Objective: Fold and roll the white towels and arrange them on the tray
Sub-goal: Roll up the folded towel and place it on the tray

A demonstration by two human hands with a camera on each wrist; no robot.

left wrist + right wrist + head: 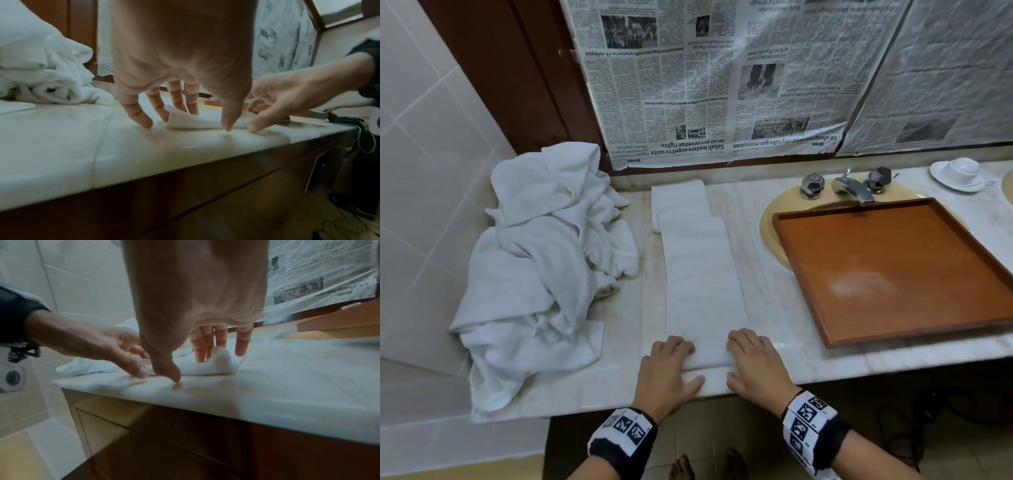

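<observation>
Towels heaped loose (541, 260) lie at the counter's (808, 359) left end; beside them the folded towel strip (702, 274) runs lengthwise toward the wall, its near end turned up into a small roll under both hands. Left hand (671, 366) curls its fingers (176, 97) over the roll's left part, thumb on the marble. Right hand (755, 363) does likewise on the right part, fingers (202, 345) bent over it. Farther right the wooden tray (893, 270) sits over the sink, apart from the strip. Each palm hides the roll's middle.
</observation>
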